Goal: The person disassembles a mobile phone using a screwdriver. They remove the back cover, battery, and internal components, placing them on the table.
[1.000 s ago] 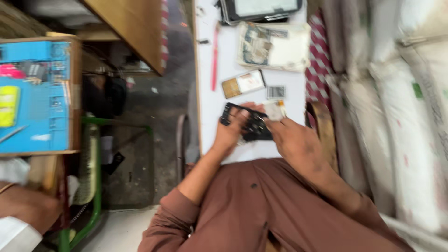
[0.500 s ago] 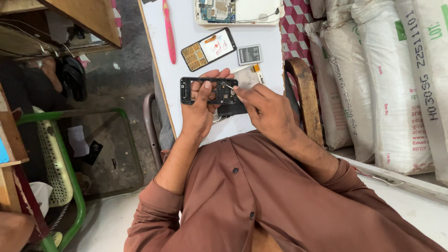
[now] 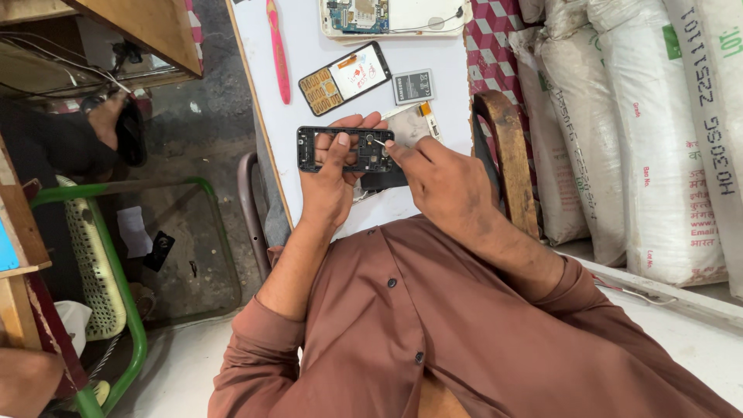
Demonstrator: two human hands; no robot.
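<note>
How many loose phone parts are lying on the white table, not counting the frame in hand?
3, maybe more hidden: a keypad board with screen, a small grey battery right of it, and an opened phone body at the far edge.

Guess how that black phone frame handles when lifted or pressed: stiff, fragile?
The black phone frame is a thin open shell with cut-outs, so it is probably light and may flex or crack under hard pressure. The left hand supports it from beneath, which suggests it needs backing while the right hand works on it. Being flat, it seems unlikely to roll.
</note>
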